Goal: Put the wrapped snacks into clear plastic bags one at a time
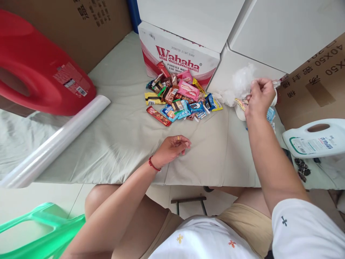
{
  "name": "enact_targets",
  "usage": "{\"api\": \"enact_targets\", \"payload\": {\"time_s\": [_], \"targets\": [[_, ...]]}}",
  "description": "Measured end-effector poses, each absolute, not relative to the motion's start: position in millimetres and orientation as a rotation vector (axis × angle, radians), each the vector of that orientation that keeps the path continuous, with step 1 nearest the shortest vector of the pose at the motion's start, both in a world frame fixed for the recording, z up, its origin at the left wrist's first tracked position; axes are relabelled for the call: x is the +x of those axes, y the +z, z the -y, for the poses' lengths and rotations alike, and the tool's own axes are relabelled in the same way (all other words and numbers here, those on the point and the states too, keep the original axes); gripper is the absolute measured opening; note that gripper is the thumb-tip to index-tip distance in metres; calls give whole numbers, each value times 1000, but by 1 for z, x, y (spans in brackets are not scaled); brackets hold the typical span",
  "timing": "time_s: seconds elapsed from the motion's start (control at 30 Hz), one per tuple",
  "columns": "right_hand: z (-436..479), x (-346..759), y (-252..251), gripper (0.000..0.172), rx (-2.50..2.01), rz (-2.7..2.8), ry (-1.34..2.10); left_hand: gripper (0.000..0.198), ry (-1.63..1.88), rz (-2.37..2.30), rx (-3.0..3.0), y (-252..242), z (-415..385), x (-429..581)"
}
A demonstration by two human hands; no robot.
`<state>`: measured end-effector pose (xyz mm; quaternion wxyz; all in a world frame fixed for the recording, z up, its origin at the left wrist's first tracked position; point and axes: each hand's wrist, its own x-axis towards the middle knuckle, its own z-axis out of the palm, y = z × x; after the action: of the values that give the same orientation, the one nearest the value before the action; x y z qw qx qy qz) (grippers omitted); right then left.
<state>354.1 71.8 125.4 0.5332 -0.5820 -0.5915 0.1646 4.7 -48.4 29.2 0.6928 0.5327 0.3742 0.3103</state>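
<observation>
My left hand (174,149) is over the cloth-covered table (124,144), its fingers curled together with nothing visible in them. Beyond it lies a heap of wrapped snacks, including a pink wafer packet (188,90), a long red packet (158,116) and a blue packet (196,107). My right hand (260,97) is at the back right, thumb and fingers pinched at the edge of a crumpled clear plastic bag (243,79). Below that hand, a white container (239,111) and a light-blue packet (270,114) are partly hidden by the hand and forearm.
A white Wahaha carton (179,54) stands behind the snacks. At left are a large red jug (40,68) and a clear plastic roll (59,138). A white detergent bottle (315,138), keys (302,168) and a cardboard box (318,82) are at right. A green plastic stool (45,223) is below.
</observation>
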Motion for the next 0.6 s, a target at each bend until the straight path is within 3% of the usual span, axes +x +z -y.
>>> {"api": "enact_targets", "payload": {"time_s": [0.1, 0.3, 0.47, 0.6], "targets": [[-11, 296, 95, 39, -1353, 1082, 386, 47, 722, -800, 1141, 30, 51, 8], [82, 189, 33, 37, -1273, 826, 987, 95, 841, -862, 979, 24, 54, 18], [96, 194, 23, 37, -1252, 648, 1126, 65, 790, -927, 1034, 19, 50, 21], [96, 221, 30, 38, -1226, 561, 1101, 61, 723, -878, 1091, 21, 48, 21]]}}
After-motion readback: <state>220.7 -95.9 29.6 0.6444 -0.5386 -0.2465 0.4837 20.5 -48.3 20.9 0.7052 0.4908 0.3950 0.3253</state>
